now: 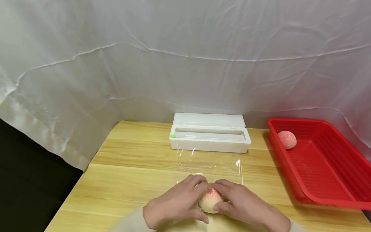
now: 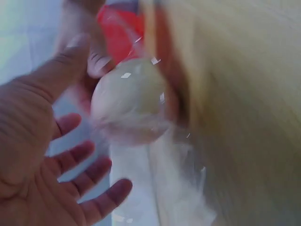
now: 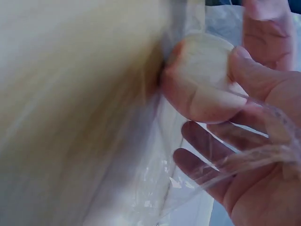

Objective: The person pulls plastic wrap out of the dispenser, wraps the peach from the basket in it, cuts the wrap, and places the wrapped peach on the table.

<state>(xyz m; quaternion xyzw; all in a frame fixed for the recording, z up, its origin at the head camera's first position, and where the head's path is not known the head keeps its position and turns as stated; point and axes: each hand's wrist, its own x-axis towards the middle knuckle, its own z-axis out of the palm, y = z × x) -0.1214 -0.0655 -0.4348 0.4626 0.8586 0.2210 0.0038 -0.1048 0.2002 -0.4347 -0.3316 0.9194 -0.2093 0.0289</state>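
A pale peach (image 1: 210, 202) with a pink-speckled top sits between my two hands, low in the head view. My right hand (image 1: 244, 203) holds it, thumb on the near side and fingers behind. Beside it on the left is my left hand (image 1: 181, 201), whose fingers spread loosely around the peach (image 2: 128, 103) in the left wrist view. Clear plastic film (image 1: 207, 164) lies on the table beyond the hands. In the left wrist view some film shines over the peach, and in the right wrist view a strip of it crosses my right hand (image 3: 258, 160). Both wrist views are blurred.
At the back of the wooden table (image 1: 124, 151) stands a white film dispenser box (image 1: 210, 145), its lid raised. To the right is a red plastic basket (image 1: 327, 154) with another pinkish peach (image 1: 287, 139) inside. Grey-white cloth (image 1: 185, 80) hangs behind.
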